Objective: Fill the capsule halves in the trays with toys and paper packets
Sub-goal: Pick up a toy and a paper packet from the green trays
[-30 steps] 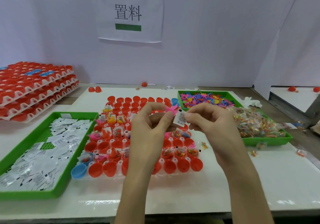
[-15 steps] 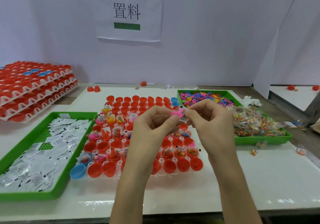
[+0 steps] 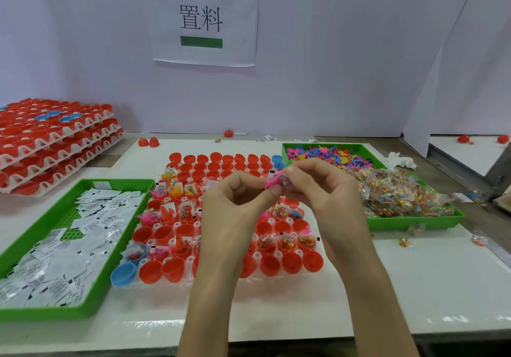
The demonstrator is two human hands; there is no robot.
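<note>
Both hands meet above the middle of the white tray of red capsule halves (image 3: 290, 262). My left hand (image 3: 235, 212) pinches a small pink toy (image 3: 272, 183) between thumb and forefinger. My right hand (image 3: 320, 190) pinches a white paper packet (image 3: 274, 174) and a clear bead packet against that toy. Several capsule halves on the tray's left and front hold toys and packets (image 3: 185, 210); the back rows (image 3: 215, 163) look empty. The tray's centre is hidden by my hands.
A green tray of white paper packets (image 3: 55, 246) lies at the left. A green tray (image 3: 414, 224) at the right holds coloured toys (image 3: 326, 154) and bead packets (image 3: 398, 193). Stacked capsule trays (image 3: 49, 141) stand far left. Loose capsules (image 3: 149, 142) lie behind.
The pink toy has come up between my thumbs, and my right hand has folded the white packet in against it. Both hands stayed above the tray's centre.
</note>
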